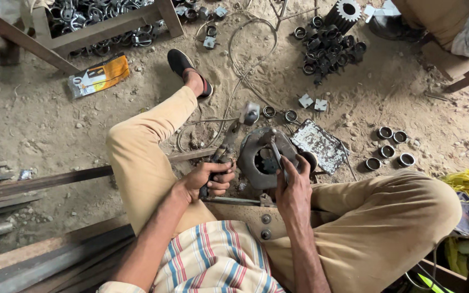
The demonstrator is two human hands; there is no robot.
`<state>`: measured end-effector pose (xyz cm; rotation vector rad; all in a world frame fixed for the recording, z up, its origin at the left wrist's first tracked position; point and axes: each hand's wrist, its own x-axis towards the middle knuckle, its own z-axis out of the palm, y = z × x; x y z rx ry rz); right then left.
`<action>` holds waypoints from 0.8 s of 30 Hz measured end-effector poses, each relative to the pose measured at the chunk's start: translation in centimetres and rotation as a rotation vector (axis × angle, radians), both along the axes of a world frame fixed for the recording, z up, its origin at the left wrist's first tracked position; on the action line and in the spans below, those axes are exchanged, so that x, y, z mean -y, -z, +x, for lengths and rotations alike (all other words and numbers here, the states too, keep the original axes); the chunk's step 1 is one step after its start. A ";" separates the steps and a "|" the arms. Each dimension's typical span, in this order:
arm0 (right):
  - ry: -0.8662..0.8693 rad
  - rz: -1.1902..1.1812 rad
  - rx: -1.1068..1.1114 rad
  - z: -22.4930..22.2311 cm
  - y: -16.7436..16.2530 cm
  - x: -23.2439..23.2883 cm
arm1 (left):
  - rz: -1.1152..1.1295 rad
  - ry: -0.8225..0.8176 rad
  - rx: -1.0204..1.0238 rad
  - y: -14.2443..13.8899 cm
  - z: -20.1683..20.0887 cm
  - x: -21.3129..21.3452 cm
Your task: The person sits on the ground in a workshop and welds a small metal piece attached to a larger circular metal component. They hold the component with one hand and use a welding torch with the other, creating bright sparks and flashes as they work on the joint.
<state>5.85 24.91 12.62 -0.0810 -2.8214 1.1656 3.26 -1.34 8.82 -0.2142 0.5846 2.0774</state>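
Between the seated person's knees on the sandy floor, the left hand (211, 180) grips a hammer (225, 149) while the right hand (293, 182) pinches a punch (277, 153) against the round metal housing (261, 157), seemingly mid-driving; steady aim matters.

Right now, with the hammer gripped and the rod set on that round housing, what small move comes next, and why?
Probably a short, controlled tap: the right hand holds the metal rod upright on the round metal housing, while the left hand grips the hammer low beside it, head off the rod. Raising it first looks necessary.
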 end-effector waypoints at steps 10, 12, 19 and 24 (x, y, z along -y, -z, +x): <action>0.041 -0.023 0.112 0.0 -0.7 0.2 | -1.515 0.142 -0.573 5.2 2.7 -0.5; 0.016 -0.068 -0.054 0.1 -0.8 0.3 | -1.543 0.106 -0.633 5.7 2.6 -0.7; 0.027 -0.076 -0.171 0.5 -1.9 -0.3 | -1.542 0.247 -0.568 4.3 1.3 -1.1; -0.057 -0.101 -0.182 1.3 -2.5 0.0 | -1.573 0.248 -0.574 2.1 1.1 -1.2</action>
